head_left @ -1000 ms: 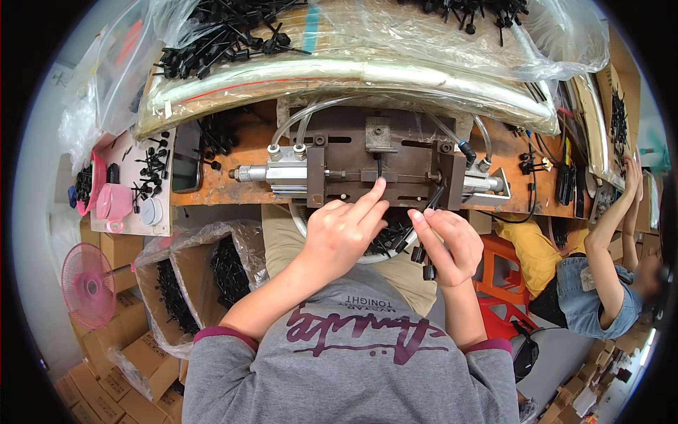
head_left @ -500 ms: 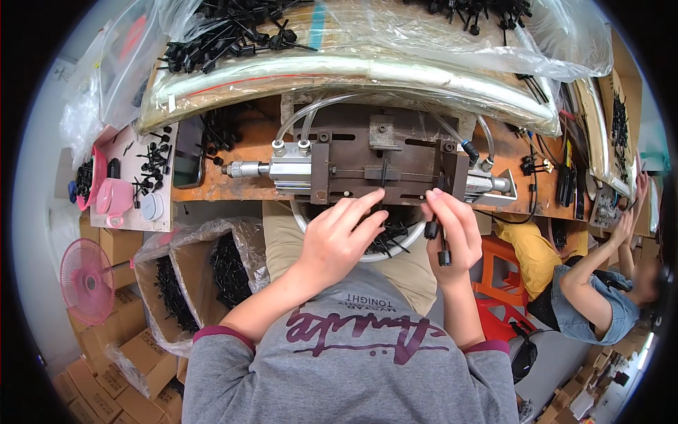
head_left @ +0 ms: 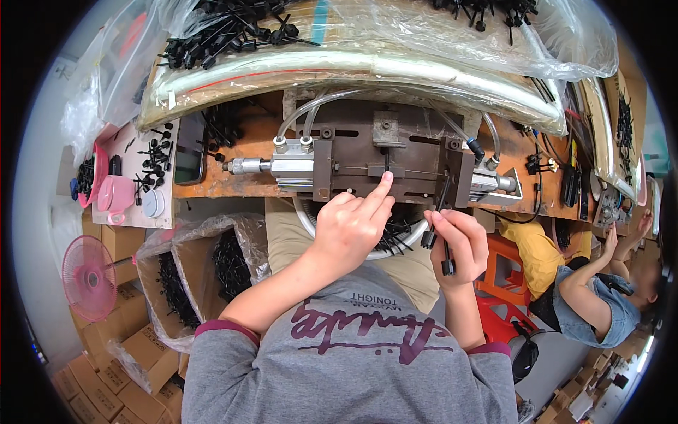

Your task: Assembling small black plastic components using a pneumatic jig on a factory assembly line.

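Observation:
My left hand (head_left: 351,230) points its index finger forward onto the near end of a thin black rod (head_left: 386,161), set in the small block at the middle of a dark metal fixture (head_left: 353,152). Its other fingers are bent back and hold nothing I can see. By the fixture's right end, my right hand (head_left: 460,244) is closed on black stemmed plastic parts (head_left: 448,266). Their thick heads hang below the fingers and a slim stem rises above them. Air cylinders, one silver on the left (head_left: 292,169) and one on the right (head_left: 486,182), flank the fixture.
A white-rimmed round container (head_left: 305,218) with black parts sits at my lap. Plastic-wrapped board (head_left: 353,67) with heaped black parts (head_left: 226,35) spans the far side. Lined cartons (head_left: 191,261) and a pink fan (head_left: 88,279) stand left; another person (head_left: 593,297) sits right.
My left index finger has straightened and moved farther forward along the rod. The right hand has shifted slightly right and nearer, tilting the black parts' stem upward.

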The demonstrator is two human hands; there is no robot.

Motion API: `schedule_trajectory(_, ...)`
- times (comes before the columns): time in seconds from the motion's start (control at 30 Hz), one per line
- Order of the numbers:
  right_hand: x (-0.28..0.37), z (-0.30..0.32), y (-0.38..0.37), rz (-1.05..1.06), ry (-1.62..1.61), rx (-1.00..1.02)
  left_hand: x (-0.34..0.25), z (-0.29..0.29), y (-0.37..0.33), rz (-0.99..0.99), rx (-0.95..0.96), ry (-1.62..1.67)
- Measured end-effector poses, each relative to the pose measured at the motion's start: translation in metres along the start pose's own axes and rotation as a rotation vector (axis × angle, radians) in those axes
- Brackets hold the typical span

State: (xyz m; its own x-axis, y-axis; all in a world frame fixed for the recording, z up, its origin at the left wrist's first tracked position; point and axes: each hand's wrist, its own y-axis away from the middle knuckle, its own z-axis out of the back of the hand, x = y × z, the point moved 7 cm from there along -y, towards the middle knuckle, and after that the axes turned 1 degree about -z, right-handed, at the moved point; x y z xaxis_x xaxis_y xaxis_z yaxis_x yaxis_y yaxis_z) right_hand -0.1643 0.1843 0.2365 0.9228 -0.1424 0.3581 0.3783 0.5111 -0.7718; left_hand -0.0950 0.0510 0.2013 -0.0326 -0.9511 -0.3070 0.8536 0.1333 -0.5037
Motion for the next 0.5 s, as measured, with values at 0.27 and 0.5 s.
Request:
schedule_trajectory(0.27, 0.013, -0.005, -0.002, 0.207, 0.048, 0.056, -0.007, 0.024, -0.006, -0.044, -0.039, 0.374)
schedule_trajectory(0.5, 0.016, -0.014, -0.011, 0.176, -0.018, 0.143, -0.013, 0.038, -0.001, 0.008, -0.128, 0.586)
